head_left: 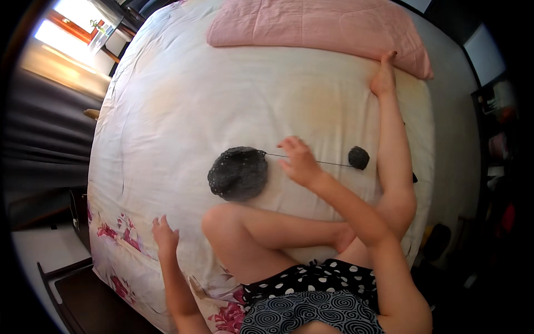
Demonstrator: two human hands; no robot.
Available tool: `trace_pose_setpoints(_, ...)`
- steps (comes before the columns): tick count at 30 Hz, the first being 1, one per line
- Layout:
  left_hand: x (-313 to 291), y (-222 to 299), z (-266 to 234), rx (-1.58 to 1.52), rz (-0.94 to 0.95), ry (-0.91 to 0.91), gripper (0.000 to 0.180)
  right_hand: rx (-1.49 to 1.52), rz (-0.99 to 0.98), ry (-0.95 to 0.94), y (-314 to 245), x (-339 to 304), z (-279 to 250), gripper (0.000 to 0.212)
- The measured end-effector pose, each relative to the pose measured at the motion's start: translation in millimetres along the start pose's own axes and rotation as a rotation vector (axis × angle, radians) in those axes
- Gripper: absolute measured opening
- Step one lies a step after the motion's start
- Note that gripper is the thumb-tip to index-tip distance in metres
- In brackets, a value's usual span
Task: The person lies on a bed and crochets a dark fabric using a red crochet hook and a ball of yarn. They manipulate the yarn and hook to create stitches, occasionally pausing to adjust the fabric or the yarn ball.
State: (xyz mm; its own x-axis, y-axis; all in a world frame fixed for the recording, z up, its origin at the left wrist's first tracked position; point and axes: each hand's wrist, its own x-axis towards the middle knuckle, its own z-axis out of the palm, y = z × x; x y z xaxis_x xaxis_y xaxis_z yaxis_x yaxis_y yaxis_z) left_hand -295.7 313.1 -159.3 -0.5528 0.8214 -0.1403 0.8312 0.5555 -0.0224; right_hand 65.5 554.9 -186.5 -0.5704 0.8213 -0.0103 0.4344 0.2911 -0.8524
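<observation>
A dark grey crocheted or knitted piece (238,175), rounded like a cap, lies on the bed sheet in front of my bent left knee. From its upper right edge a thin strand of yarn (332,163) runs right to a small dark grey yarn ball (359,158) beside my outstretched right leg. My right hand (301,161) is over this strand, between piece and ball, its fingers apart and slightly curled; no grip on the yarn shows. Off to the left of my knee, my left hand (166,236) hovers near the sheet, empty with fingers spread.
The pale bed sheet (167,128) has pink flower prints at the lower left. Across the far end lies a folded pink quilt (311,25), touched by my right foot. Dark curtains (50,133) hang at left; dark shelves (495,145) stand at right.
</observation>
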Motion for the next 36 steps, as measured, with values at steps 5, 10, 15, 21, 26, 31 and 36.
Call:
trace_pose_setpoints(5, 57.5, 96.0, 18.8, -0.614, 0.307, 0.151, 0.059, 0.009, 0.226, -0.342, -14.5, 56.2, 62.8, 0.035)
trace_pose_setpoints(10, 102.5, 177.2, 35.1, -0.734, 0.386, -0.089, 0.042, 0.350, 0.452, -0.483, -18.0, 62.7, 44.8, 0.033)
trace_pose_setpoints(15, 89.8, 201.1, 6.4, -1.070, 0.379, -0.555, 0.024, 0.757, 0.486, -0.314, -35.0, 16.7, -9.0, 0.026)
trace_pose_setpoints(21, 21.9, 203.4, -25.4, -1.683, 0.256, -0.804, 0.027, 1.035, 0.389, -0.241, -47.8, -47.4, -44.2, 0.017)
trace_pose_setpoints(26, -9.5, 204.5, -29.3, -1.676, 0.304, -0.718, 0.025, 1.084, 0.436, -0.181, -68.9, -92.4, -57.0, 0.018)
trace_pose_setpoints(31, -50.6, 205.2, -22.1, -1.637, 0.099, -0.693, 0.024, 1.178, 0.365, -0.261, -66.0, -133.2, -71.0, 0.017)
trace_pose_setpoints(36, -96.7, 234.6, -39.3, -2.189, 0.283, -1.061, 0.028, 1.113, 0.195, -0.238, -58.9, -167.4, -69.0, 0.019)
